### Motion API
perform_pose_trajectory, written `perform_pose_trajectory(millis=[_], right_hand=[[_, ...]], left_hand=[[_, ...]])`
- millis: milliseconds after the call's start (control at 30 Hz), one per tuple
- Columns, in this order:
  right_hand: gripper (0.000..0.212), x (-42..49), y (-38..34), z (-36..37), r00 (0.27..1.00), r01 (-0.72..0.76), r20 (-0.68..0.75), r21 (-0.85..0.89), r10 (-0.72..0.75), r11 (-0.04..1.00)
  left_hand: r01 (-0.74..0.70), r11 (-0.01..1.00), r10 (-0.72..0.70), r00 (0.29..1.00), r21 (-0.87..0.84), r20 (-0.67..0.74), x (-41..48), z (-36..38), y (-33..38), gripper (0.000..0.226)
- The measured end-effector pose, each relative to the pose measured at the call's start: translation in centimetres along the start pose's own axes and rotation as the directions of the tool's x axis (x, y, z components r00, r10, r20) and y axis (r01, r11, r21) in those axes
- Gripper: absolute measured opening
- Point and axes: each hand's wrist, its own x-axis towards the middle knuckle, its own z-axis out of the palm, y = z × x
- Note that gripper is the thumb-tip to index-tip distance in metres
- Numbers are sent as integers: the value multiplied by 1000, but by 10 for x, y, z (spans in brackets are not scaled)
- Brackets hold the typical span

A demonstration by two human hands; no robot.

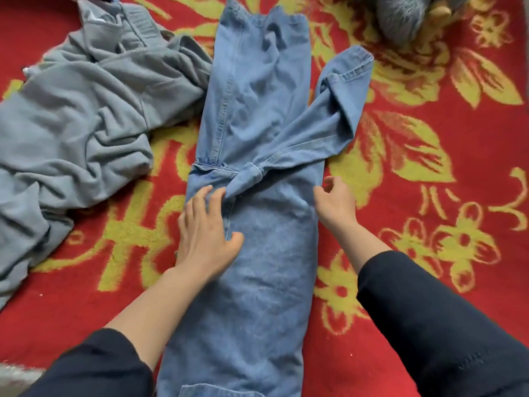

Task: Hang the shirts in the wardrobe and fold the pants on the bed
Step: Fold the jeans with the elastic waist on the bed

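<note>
Head view: blue jeans (257, 110) lie lengthwise on the red floral blanket (458, 173), with one leg angled off to the right. Left hand (206, 227) presses flat on them, fingers spread. Right hand (335, 203) sits at their right edge, fingers curled; grip cannot be confirmed. Crumpled grey garment (86, 110) lies just left.

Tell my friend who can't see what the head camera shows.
Blue jeans lie on a red blanket with yellow flowers, one fold sticking out to the right. The left hand presses flat on them; the right hand is at their right edge. Crumpled grey clothes lie to the left.
</note>
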Motion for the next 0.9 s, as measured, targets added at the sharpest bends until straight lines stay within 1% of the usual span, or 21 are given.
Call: perform_pose_trajectory(millis=[67,100,167,200,267,300,333,400,467,500,533,567,633,667,700,733,767,800,833,867,900], right_hand=[[29,31,-9,-2,998,48,-51,-11,-49,999],[33,46,-13,-4,993,64,-95,-49,-68,997],[42,76,-19,-7,972,72,-212,-129,-98,989],[45,91,-22,-9,954,68,-279,-150,-109,986],[49,119,-29,-13,920,55,-372,-189,-123,980],[53,132,-32,-13,916,52,-375,-240,-142,969],[57,143,-35,-14,922,59,-346,-310,-171,949],[64,163,-41,-14,942,92,-256,-423,-216,902],[59,180,-48,-15,949,105,-214,-475,-231,873],[49,188,-51,-18,949,93,-221,-485,-224,870],[38,195,-56,-21,950,68,-240,-465,-200,883],[29,200,-63,-25,949,33,-274,-407,-157,913],[23,206,-83,-31,936,-34,-350,-197,-38,980],[26,207,-99,-33,929,-40,-371,-70,11,997],[28,208,-118,-36,922,-16,-386,53,35,998],[27,211,-140,-38,917,36,-398,162,32,986],[22,214,-165,-40,911,102,-412,241,6,965],[15,219,-192,-40,907,172,-419,285,-38,943],[13,222,-219,-39,908,240,-406,311,-99,920],[13,224,-243,-34,916,306,-359,335,-180,891],[15,226,-263,-25,923,357,-276,357,-268,863]], left_hand=[[-134,990,134,991,40,-11,30,8,16,79],[-201,977,202,979,68,-8,46,12,23,77],[-299,950,295,954,94,59,77,20,33,72],[-308,948,298,947,82,119,92,23,37,71],[-269,959,244,945,93,219,114,29,40,67],[-262,956,225,945,134,237,121,32,40,65],[-273,945,226,944,183,239,125,34,39,63],[-307,919,251,940,248,233,128,37,37,61],[-308,913,248,940,267,234,126,40,36,59],[-296,917,234,942,266,243,127,40,37,57],[-281,924,216,943,259,252,127,40,38,55],[-268,932,201,943,244,267,128,39,39,52],[-251,954,198,938,163,285,133,34,39,47],[-220,974,196,940,59,280,136,29,36,45],[-151,984,172,949,-97,265,137,23,34,45],[-55,959,128,960,-278,249,137,16,31,47],[42,894,71,970,-446,234,137,10,27,53],[110,814,15,978,-570,209,137,5,23,59],[148,751,-44,984,-644,174,137,2,18,61],[164,709,-107,986,-686,126,136,0,12,56],[174,680,-174,982,-712,74,136,-1,7,47]])
